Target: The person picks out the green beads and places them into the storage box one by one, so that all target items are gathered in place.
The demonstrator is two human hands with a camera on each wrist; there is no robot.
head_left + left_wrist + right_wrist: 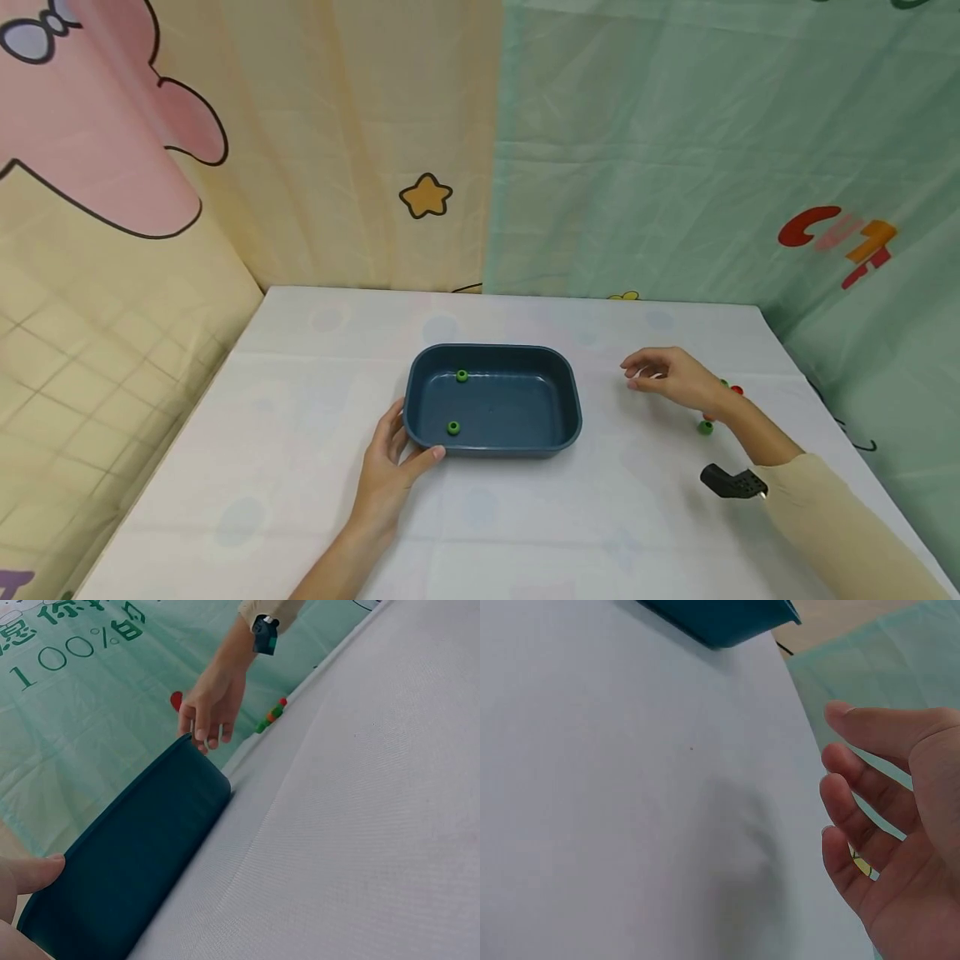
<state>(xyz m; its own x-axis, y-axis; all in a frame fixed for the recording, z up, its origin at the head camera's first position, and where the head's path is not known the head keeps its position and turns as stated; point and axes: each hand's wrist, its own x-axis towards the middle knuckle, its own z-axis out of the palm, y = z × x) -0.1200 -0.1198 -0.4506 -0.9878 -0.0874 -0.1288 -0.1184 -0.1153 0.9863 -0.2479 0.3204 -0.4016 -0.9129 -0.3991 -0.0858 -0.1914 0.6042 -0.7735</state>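
A dark blue rectangular plastic bin (517,408) stands on the white-covered table. Inside it lie two green beads, one near the back wall (462,376) and one near the front left (453,427). My left hand (386,475) grips the bin's front left corner, thumb at the near rim and fingers along the left side. To the right of the bin, my right hand (675,379) hovers above the table with fingers loosely bent. Nothing shows between those fingers in the right wrist view. Beyond the right wrist sit green beads (705,427) and red beads (737,390), partly hidden by the forearm.
The table (300,467) has a white cloth with faint spots. Printed curtains (637,167) hang behind it and at both sides. A black device (731,482) is fixed at the right sleeve. In the left wrist view, several small beads (271,715) stand close together.
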